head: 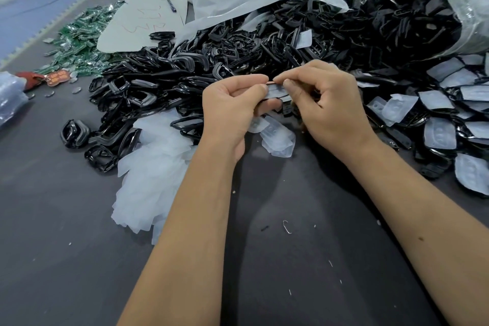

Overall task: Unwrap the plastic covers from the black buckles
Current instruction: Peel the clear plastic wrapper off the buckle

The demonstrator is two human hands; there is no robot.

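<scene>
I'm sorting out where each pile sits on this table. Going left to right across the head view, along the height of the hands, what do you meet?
Unwrapped black buckles → loose plastic covers → left hand → right hand → still-covered buckles.

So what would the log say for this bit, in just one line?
step: unwrapping | left hand: pinching plastic cover | right hand: pinching same cover | black buckle: under cover, mostly hidden | removed covers pile: on table, left

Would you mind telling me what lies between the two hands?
In the head view, a plastic-covered black buckle spans the gap, pinched by the left hand and right hand.
</scene>
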